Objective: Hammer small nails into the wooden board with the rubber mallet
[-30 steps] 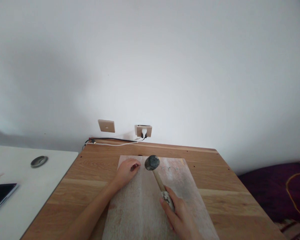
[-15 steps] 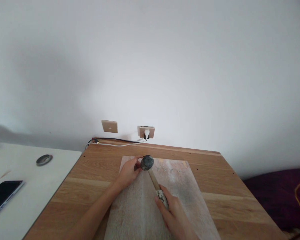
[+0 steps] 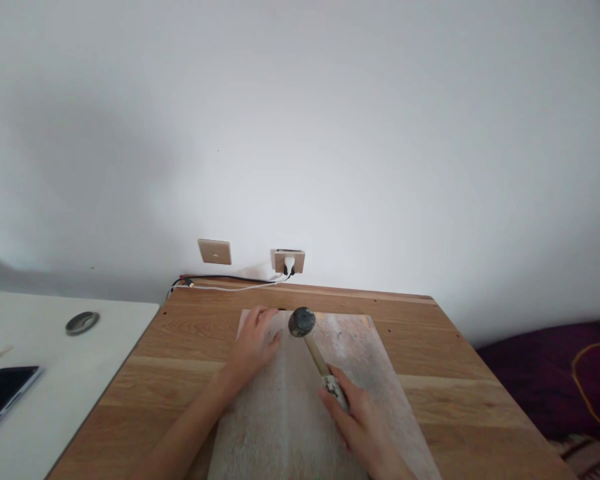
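Observation:
My right hand (image 3: 357, 413) is wrapped round the handle of a mallet (image 3: 317, 355). Its dark, rounded head points away from me, over the upper part of a worn, pale board (image 3: 290, 400). The wooden handle has a patchy white and dark covering near my grip. My left hand (image 3: 254, 340) rests at the board's far left corner, thumb apart from the fingers, with nothing visible in it. A small gap separates it from the mallet head. Marks on the board right of the head are too faint to make out.
The board lies on a wooden table (image 3: 165, 373) against a white wall. Behind it are cables (image 3: 220, 288) and a wall socket (image 3: 293, 261) with a plug. On the white table (image 3: 115, 320) at left lie a phone (image 3: 5, 393) and a grey ring-like object (image 3: 82, 323). Purple fabric (image 3: 535, 373) is at right.
The left hand's fingers have loosened and drawn slightly left, away from the mallet head. My right hand and the mallet have shifted slightly right. The view has moved a little too.

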`<state>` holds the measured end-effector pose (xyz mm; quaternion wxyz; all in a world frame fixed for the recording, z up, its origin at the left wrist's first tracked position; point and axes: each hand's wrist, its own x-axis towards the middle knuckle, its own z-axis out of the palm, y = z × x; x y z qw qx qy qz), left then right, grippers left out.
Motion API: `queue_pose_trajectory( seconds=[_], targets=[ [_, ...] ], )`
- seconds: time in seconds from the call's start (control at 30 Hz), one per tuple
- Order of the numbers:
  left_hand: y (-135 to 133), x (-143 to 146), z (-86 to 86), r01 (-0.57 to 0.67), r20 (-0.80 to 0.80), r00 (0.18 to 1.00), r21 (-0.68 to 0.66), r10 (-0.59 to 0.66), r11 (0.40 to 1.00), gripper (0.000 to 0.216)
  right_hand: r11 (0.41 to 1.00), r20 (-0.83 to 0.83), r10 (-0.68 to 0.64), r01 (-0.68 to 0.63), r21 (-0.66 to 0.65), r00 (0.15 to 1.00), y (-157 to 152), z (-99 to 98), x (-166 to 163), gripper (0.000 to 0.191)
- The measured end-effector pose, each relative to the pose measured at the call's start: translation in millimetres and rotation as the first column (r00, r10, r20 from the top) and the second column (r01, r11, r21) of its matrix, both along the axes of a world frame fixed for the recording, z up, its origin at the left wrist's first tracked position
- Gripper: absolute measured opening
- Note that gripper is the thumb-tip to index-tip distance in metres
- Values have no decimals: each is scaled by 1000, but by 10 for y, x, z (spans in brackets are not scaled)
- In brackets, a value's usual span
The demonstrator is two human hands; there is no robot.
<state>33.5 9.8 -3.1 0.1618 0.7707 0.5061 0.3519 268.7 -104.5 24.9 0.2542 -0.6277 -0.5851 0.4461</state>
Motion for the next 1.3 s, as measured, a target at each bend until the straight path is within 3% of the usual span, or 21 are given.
queue_pose_trajectory(
  seconds=[0.03,0.07,0.1,0.17,0.2,0.27,0.43,0.53,0.6,0.67,0.77,0.83,0.93,1.13,1.3],
  targets=[
    [-104,43,75,44,-87,996,88,-36,995,39,999,-8,-38,38,-2,999,-19,21,67,67],
    [-223,107,151,162,-198,972,159,-130,974,32,997,-10,-81,81,3,997,-39,37,139,68],
    [-351,189,220,353,-335,901,194,-276,915,26,991,-13,-130,130,16,991,-58,47,213,69],
    [-606,396,308,666,-541,696,241,-472,706,20,974,-39,-220,222,45,975,-94,51,346,69],
    [-720,506,316,734,-591,637,268,-495,624,19,965,-60,-254,257,55,965,-113,47,402,70],
    [-899,703,256,781,-648,587,292,-486,552,18,946,-109,-311,319,66,944,-157,30,484,72],
    [-1068,924,1,805,-695,554,307,-458,507,21,920,-151,-381,390,40,912,-293,-70,575,75],
    [-1045,892,12,810,-665,562,321,-491,491,25,935,-130,-348,354,22,928,-332,-129,573,73],
    [-959,796,64,792,-643,587,329,-491,515,22,954,-111,-299,301,-1,948,-327,-124,535,71],
    [-789,627,99,714,-582,669,328,-463,619,13,969,-90,-249,247,-26,964,-306,-81,469,69],
    [-415,274,81,367,-306,904,205,-297,907,15,977,-67,-214,214,-19,974,-265,-3,348,66],
    [-169,44,35,117,-127,986,43,-111,992,18,982,-61,-191,191,-15,980,-240,12,273,66],
    [51,-177,-45,-19,-18,1000,-99,17,995,15,991,-88,-127,123,-50,988,-209,-27,180,70],
    [68,-223,-144,-11,-2,1000,-118,11,993,11,995,-146,-84,75,-67,986,-167,-39,11,76],
    [73,-214,-128,-17,4,1000,-124,17,992,10,998,-110,-26,20,-60,994,-124,-39,-83,76]
  ],
)
